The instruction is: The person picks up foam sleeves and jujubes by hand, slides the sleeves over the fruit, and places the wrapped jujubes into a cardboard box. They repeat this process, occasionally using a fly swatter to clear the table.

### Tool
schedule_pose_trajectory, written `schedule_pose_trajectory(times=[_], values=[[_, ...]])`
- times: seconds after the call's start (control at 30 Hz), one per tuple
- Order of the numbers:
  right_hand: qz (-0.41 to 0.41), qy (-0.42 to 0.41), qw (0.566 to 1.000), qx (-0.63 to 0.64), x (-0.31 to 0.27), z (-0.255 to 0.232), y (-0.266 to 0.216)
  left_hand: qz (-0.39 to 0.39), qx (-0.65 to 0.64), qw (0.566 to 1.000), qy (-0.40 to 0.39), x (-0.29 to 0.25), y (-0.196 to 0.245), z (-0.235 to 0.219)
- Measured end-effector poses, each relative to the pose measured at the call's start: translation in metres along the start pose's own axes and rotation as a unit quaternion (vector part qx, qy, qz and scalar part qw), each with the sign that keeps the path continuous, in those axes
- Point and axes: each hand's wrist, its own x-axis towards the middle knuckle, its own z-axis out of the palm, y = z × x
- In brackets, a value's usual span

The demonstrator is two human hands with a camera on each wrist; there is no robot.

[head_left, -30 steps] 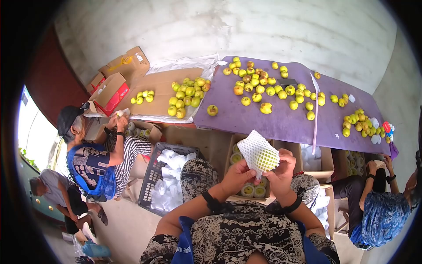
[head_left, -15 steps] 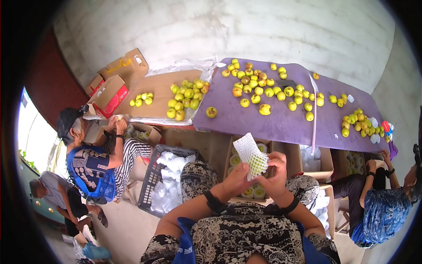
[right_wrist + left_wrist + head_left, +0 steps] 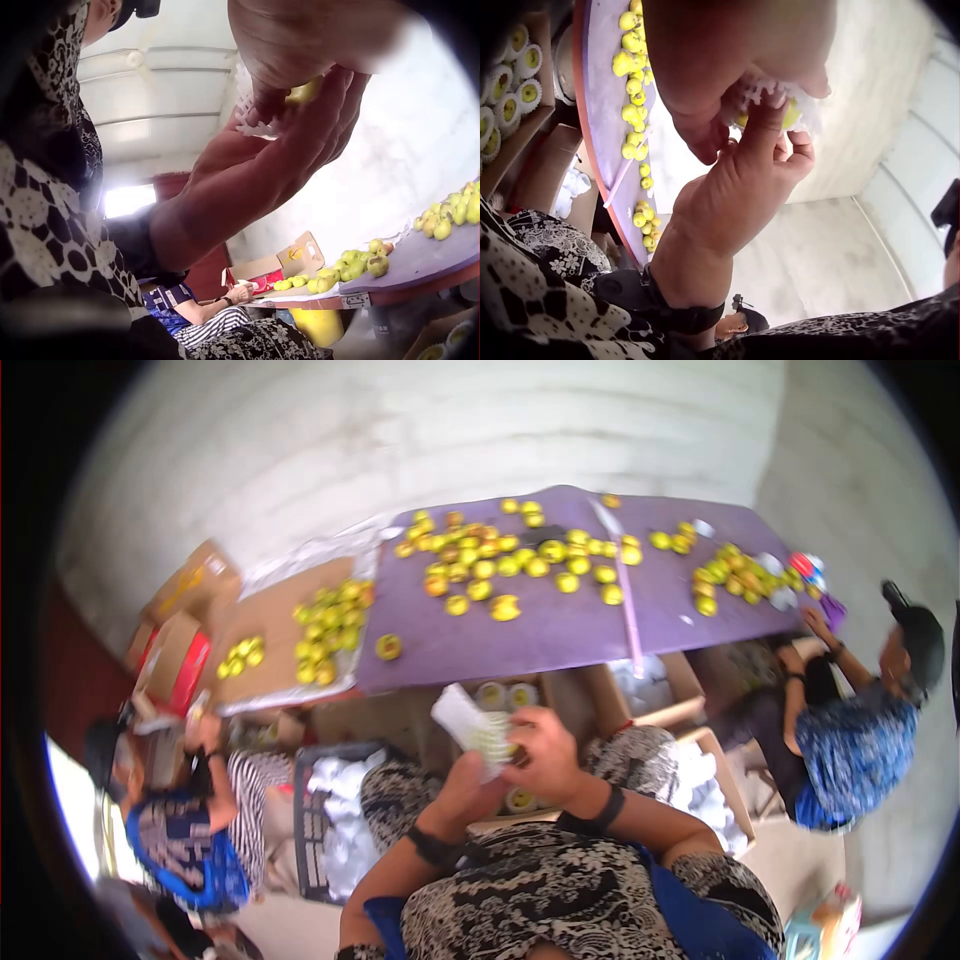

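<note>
Between both hands is a yellow-green apple (image 3: 304, 93) in a white foam net (image 3: 462, 717), whose loose end sticks up on the far left side in the head view. My left hand (image 3: 468, 792) holds the netted apple from the left and below, fingers wrapped about it. From the right, my right hand (image 3: 546, 754) pinches the net's edge at the apple. In the left wrist view, the right thumb (image 3: 763, 124) presses over the frilly net rim, with apple skin showing beside it. The hands hide much of the apple in both wrist views.
A purple-covered table (image 3: 450, 655) with many loose apples stands ahead; cardboard with more apples adjoins it. Below are a box of netted apples (image 3: 529, 91), a dark crate (image 3: 310, 830) of white foam nets and boxes of foam. People sit at left and right.
The head view has swung right and tilted, shifting the table leftward. My hands have turned the netted apple, and the right hand now covers more of its right side.
</note>
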Motion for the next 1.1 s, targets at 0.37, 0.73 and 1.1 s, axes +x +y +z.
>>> schedule_pose_trajectory(times=[0.37, 0.73, 1.1], values=[[0.055, -0.02, 0.968, 0.243, 0.012, -0.015, 0.016, -0.013, 0.068, 0.995, 0.069, -0.004, 0.007, -0.003], [-0.053, -0.043, 0.979, 0.192, 0.005, -0.012, 0.027, -0.04, 0.022, 0.997, 0.057, -0.008, 0.003, -0.004], [-0.056, -0.007, 0.995, 0.082, -0.002, 0.002, 0.013, -0.011, 0.013, 0.998, 0.068, -0.008, -0.006, -0.024]])
